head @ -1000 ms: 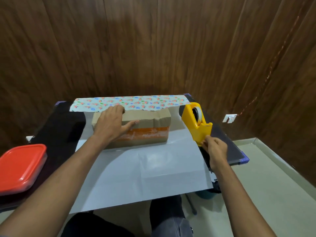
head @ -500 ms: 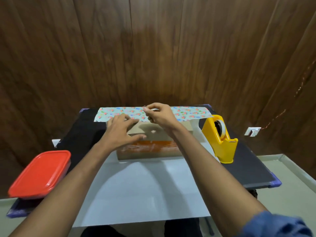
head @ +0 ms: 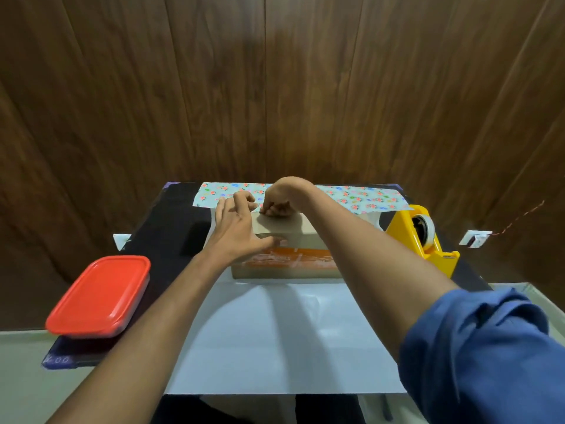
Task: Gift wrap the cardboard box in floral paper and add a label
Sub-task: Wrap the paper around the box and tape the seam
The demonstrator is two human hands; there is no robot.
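Backdrop: dark wood panelling behind a black table (head: 171,221); work is done at its far side.
Right hand (head: 276,206): fingers curled down at the far top edge of the cardboard box (head: 284,240), where the paper edge meets it. A tape piece may be held there, but it cannot be made out.
Left hand (head: 237,232): laid spread over the box top, thumb toward the front face, fingers at the paper edge; nothing is pinched.
Box: lying lengthwise on the floral paper (head: 360,198), white underside up, printed side seen only on the far flap folded toward the box.
Tape dispenser (head: 423,237): yellow, parked just right of the box.
Red-lidded container (head: 99,296): near left, well apart.
Progress: early. Far flap is judged as being fixed to the box top. Near sheet is not yet folded over; both ends are unwrapped; no label is seen.
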